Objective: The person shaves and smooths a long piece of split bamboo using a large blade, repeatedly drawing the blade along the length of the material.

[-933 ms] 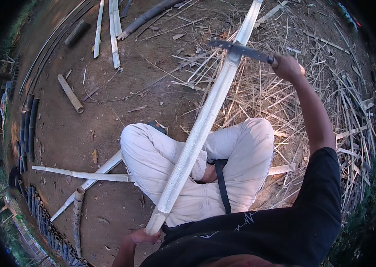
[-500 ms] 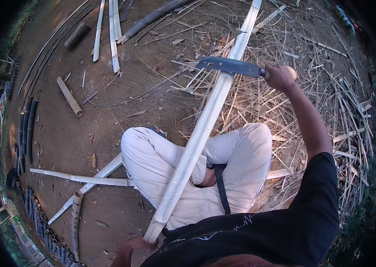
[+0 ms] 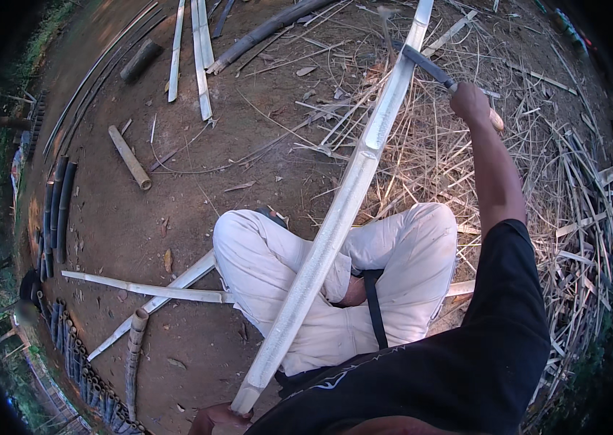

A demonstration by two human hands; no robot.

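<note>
A long split bamboo strip, its pale inner side up, slants across my crossed legs from the lower middle to the top edge. My left hand grips its near end, partly cut off by the picture's lower rim. In my right hand is the wooden handle of a machete. Its dark blade lies across the strip near the far end, and a small curl of shaving seems to rise beside the blade tip. A node ridge crosses the strip midway.
Thin bamboo shavings cover the ground at the right. Split strips and a dark pole lie ahead. Short bamboo pieces rest at the left, near several dark bamboo lengths. Two crossed strips reach out beside my left knee.
My right hand has pushed the machete farther away along the strip, past the node, and the blade is now turned at a slant. My left hand keeps its hold on the near end.
</note>
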